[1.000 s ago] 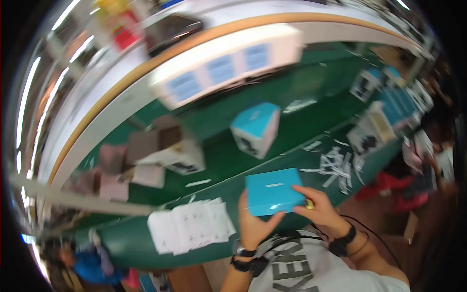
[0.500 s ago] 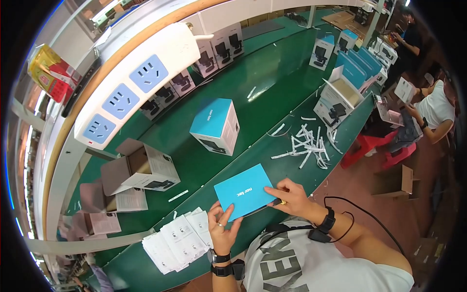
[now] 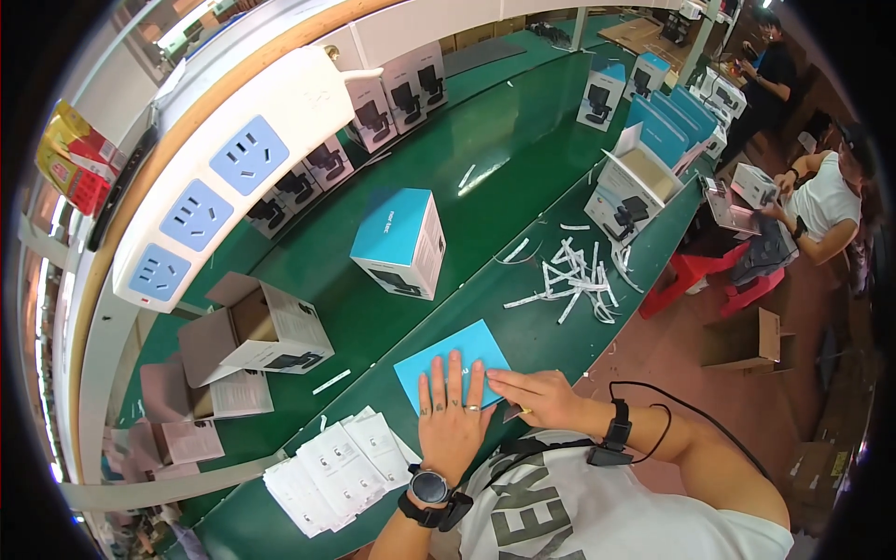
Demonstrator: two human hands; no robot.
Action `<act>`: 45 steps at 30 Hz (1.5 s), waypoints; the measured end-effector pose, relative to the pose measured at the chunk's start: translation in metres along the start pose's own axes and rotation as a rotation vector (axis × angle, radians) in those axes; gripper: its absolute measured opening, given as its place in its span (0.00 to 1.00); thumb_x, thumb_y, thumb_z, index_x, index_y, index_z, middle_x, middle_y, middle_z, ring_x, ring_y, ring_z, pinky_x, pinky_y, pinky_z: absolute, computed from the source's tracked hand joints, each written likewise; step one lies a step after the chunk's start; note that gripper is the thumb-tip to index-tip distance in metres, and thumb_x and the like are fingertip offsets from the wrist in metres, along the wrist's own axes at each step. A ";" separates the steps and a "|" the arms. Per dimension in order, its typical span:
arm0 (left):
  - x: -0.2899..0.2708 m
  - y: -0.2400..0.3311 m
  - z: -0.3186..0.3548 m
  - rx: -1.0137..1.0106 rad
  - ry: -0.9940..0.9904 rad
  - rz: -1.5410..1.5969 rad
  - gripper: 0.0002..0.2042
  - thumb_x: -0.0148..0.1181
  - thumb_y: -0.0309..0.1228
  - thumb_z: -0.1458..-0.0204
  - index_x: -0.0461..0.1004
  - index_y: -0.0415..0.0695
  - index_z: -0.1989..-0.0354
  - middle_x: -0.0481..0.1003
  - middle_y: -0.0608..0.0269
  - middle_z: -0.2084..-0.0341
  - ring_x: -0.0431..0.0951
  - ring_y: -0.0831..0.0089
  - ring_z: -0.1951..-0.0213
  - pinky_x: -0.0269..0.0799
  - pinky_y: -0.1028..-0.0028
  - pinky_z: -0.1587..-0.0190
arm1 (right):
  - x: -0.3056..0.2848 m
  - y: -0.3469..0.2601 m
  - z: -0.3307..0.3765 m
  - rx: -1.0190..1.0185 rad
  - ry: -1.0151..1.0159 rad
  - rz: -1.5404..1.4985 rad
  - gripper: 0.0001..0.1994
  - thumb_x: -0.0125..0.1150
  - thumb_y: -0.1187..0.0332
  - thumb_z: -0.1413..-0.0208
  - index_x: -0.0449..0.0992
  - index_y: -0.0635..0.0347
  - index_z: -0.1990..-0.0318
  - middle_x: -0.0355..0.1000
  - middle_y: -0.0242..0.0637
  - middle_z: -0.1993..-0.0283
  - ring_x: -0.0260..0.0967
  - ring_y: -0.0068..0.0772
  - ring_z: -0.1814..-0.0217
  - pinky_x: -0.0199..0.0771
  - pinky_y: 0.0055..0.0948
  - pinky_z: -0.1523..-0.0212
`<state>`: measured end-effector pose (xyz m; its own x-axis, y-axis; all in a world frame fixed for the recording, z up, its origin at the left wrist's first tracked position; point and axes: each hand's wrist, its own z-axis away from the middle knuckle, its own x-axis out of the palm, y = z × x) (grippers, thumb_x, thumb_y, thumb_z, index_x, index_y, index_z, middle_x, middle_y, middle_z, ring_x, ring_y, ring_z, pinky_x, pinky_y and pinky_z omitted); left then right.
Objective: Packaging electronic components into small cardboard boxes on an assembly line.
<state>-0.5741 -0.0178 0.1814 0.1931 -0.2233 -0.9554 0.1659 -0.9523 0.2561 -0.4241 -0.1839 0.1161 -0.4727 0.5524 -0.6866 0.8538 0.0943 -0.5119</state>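
On the near part of the green table lies a flat blue cardboard piece (image 3: 481, 343). My left hand (image 3: 451, 411) is open and laid flat over it, fingers spread and pointing away from me. At its right corner, my right hand (image 3: 541, 397) presses with extended fingertips, close beside the left index finger. Tucked in the curled lower fingers of that hand is a small dark and yellow object (image 3: 513, 412), mostly hidden, its kind unclear. A stack of white printed leaflets (image 3: 336, 471) lies left of my left hand. Beyond the card, a closed blue-topped box (image 3: 399, 245) stands on the table.
Paper strips (image 3: 579, 280) lie scattered at right, near an open box (image 3: 630, 196) with blue panels behind it. Open boxes (image 3: 280, 327) stand at left, below a white power strip (image 3: 243, 173). A co-worker (image 3: 826, 196) sits at far right holding a box.
The blue cardboard piece has gone from being held tilted in both hands to lying on the table. My left hand has moved from gripping its edge to lying flat on top.
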 end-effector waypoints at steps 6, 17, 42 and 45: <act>0.018 0.002 0.012 -0.027 -0.001 -0.143 0.42 0.67 0.46 0.45 0.58 0.46 0.24 0.54 0.48 0.24 0.55 0.42 0.25 0.52 0.40 0.28 | 0.003 0.002 0.000 -0.037 0.070 -0.104 0.31 0.69 0.71 0.53 0.76 0.54 0.36 0.71 0.34 0.30 0.80 0.34 0.65 0.81 0.32 0.67; 0.020 0.011 0.008 -0.026 0.090 -0.178 0.39 0.66 0.47 0.43 0.61 0.43 0.26 0.57 0.45 0.25 0.57 0.43 0.26 0.55 0.42 0.28 | -0.024 0.022 -0.016 -0.043 -0.018 -0.071 0.24 0.71 0.63 0.48 0.80 0.46 0.40 0.75 0.23 0.34 0.81 0.26 0.60 0.73 0.27 0.71; -0.037 -0.020 -0.042 0.115 -0.004 -0.007 0.48 0.77 0.55 0.60 0.68 0.49 0.29 0.67 0.35 0.38 0.68 0.38 0.38 0.63 0.45 0.37 | -0.037 0.043 -0.031 0.015 -0.099 -0.520 0.18 0.70 0.75 0.44 0.83 0.53 0.45 0.78 0.33 0.37 0.83 0.32 0.54 0.81 0.26 0.58; -0.038 -0.028 -0.044 -0.075 0.048 -0.004 0.49 0.77 0.58 0.62 0.69 0.50 0.30 0.66 0.32 0.37 0.67 0.36 0.37 0.62 0.46 0.36 | -0.056 0.039 -0.023 0.230 0.079 -0.510 0.16 0.69 0.77 0.43 0.84 0.57 0.47 0.81 0.40 0.43 0.83 0.35 0.54 0.81 0.27 0.58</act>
<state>-0.5432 0.0268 0.2170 0.2384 -0.2072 -0.9488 0.2384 -0.9346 0.2640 -0.3590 -0.1922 0.1466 -0.7876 0.5454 -0.2866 0.4478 0.1874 -0.8742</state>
